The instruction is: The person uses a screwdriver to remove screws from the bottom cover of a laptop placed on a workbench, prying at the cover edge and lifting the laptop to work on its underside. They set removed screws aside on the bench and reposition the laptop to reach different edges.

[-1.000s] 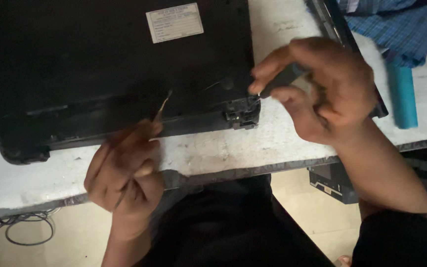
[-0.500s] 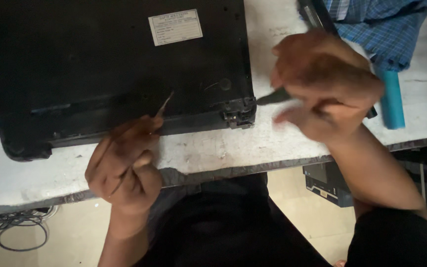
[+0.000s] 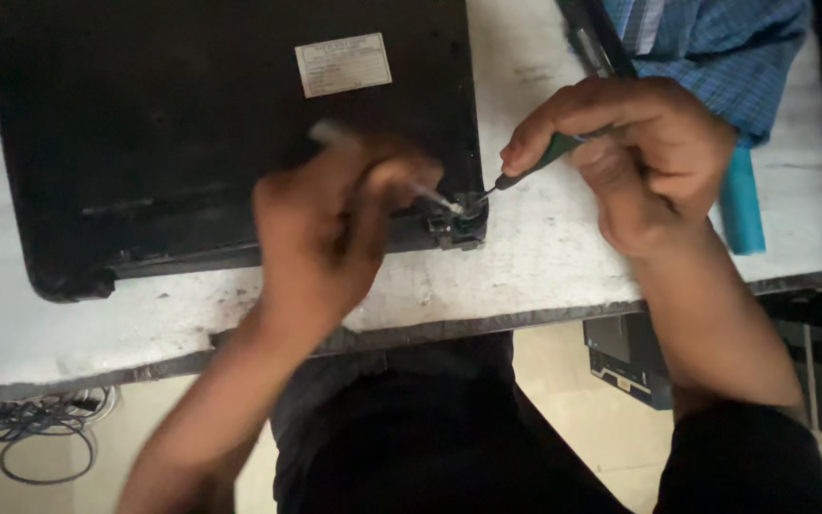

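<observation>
While each hand grips one tool, right hand (image 3: 654,157) screwdriver (image 3: 535,164) and left hand (image 3: 335,224) tweezers (image 3: 430,195) meet at one laptop (image 3: 192,133) hinge (image 3: 459,221).

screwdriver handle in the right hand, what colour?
Dark green, with a black shaft end; the screwdriver shows in the head view, gripped in the right hand.

Blue checked cloth (image 3: 715,38) and a teal cylinder (image 3: 742,205) sit on the white desk (image 3: 563,257) (cables (image 3: 30,433) tangled on the floor).
</observation>
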Demonstrator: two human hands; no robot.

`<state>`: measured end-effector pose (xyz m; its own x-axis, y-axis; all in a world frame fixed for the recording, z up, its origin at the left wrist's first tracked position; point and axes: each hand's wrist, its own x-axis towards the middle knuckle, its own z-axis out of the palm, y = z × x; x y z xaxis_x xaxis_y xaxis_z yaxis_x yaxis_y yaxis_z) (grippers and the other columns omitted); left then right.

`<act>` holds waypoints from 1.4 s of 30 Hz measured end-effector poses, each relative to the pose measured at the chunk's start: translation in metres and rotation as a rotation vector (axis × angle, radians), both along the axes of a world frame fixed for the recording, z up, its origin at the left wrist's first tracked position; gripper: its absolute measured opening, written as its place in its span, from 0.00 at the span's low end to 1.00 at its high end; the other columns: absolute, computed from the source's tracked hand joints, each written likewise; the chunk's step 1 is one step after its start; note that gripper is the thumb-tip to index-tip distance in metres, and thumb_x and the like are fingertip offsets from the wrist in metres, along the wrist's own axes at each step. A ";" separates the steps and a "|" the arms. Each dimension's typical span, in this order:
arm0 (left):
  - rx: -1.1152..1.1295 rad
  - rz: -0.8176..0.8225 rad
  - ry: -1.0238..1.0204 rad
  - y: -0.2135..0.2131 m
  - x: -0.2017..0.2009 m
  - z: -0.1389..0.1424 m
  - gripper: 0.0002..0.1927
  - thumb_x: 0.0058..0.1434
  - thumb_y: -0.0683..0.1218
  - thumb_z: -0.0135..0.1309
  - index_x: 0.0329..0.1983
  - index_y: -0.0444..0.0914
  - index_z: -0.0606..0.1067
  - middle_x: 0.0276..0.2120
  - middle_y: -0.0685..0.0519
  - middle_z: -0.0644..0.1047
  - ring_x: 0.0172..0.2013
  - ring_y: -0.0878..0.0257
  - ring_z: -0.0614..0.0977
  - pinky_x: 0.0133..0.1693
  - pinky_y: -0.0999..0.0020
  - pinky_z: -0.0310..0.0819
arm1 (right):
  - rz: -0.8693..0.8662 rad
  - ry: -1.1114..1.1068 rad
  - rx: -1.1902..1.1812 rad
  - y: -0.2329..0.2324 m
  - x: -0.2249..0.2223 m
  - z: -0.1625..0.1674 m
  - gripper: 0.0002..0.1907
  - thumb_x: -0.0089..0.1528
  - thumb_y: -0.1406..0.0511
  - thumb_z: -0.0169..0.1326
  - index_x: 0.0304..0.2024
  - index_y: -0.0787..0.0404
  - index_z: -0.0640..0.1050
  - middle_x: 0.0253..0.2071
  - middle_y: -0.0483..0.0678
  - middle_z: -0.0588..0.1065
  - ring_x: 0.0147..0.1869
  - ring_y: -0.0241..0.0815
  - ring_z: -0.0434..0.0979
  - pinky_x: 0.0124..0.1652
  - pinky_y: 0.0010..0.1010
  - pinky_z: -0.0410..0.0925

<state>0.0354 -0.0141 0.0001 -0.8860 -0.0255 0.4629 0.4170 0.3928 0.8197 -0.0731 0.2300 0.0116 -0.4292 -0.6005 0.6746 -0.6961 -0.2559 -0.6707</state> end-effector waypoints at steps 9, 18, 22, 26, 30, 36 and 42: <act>-0.094 0.000 0.159 0.016 -0.017 0.012 0.05 0.73 0.36 0.57 0.38 0.33 0.77 0.36 0.47 0.83 0.29 0.63 0.84 0.30 0.69 0.74 | -0.013 -0.026 0.005 0.001 0.008 0.007 0.09 0.69 0.76 0.42 0.49 0.75 0.70 0.40 0.66 0.77 0.42 0.51 0.84 0.44 0.39 0.81; -0.286 -0.084 0.274 0.025 -0.021 0.029 0.05 0.68 0.37 0.61 0.39 0.33 0.75 0.30 0.46 0.78 0.28 0.55 0.82 0.28 0.64 0.71 | -0.021 -0.026 0.017 0.004 0.013 0.009 0.09 0.69 0.76 0.45 0.50 0.74 0.72 0.42 0.64 0.78 0.45 0.50 0.84 0.44 0.36 0.80; -0.254 -0.091 0.180 0.025 -0.024 0.031 0.07 0.70 0.39 0.62 0.36 0.34 0.75 0.26 0.47 0.76 0.24 0.56 0.80 0.26 0.64 0.68 | -0.033 -0.003 0.020 0.006 0.009 0.007 0.09 0.68 0.77 0.44 0.50 0.74 0.72 0.42 0.64 0.77 0.45 0.51 0.84 0.47 0.38 0.81; -0.197 -0.115 0.236 0.020 -0.024 0.027 0.02 0.73 0.38 0.59 0.43 0.35 0.77 0.31 0.47 0.77 0.26 0.57 0.81 0.28 0.67 0.71 | -0.003 0.013 0.010 0.006 0.005 0.004 0.09 0.71 0.75 0.44 0.53 0.73 0.72 0.45 0.62 0.79 0.46 0.49 0.85 0.47 0.33 0.81; -0.214 -0.136 0.220 0.020 -0.023 0.025 0.03 0.69 0.37 0.59 0.39 0.34 0.76 0.26 0.47 0.76 0.22 0.58 0.78 0.25 0.65 0.67 | -0.098 0.043 0.034 0.007 0.006 0.003 0.10 0.68 0.75 0.44 0.50 0.74 0.71 0.41 0.63 0.78 0.44 0.50 0.84 0.46 0.37 0.80; -0.278 -0.132 0.246 0.030 -0.016 0.025 0.08 0.69 0.40 0.63 0.39 0.34 0.75 0.27 0.49 0.78 0.24 0.58 0.80 0.26 0.64 0.70 | -0.146 -0.037 0.006 0.005 0.001 -0.004 0.12 0.76 0.74 0.46 0.62 0.70 0.71 0.48 0.60 0.78 0.49 0.48 0.84 0.51 0.36 0.81; -0.309 -0.156 0.290 0.032 -0.014 0.025 0.07 0.69 0.42 0.63 0.40 0.35 0.76 0.31 0.50 0.80 0.27 0.60 0.81 0.27 0.66 0.72 | -0.189 -0.092 0.012 0.009 0.005 -0.007 0.12 0.79 0.74 0.46 0.65 0.70 0.69 0.48 0.60 0.78 0.50 0.46 0.83 0.53 0.36 0.80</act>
<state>0.0210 0.0180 0.0255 -0.7011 0.2765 0.6573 0.6855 0.5154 0.5143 -0.0680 0.2386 0.0045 -0.5949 -0.5111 0.6204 -0.6664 -0.1179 -0.7362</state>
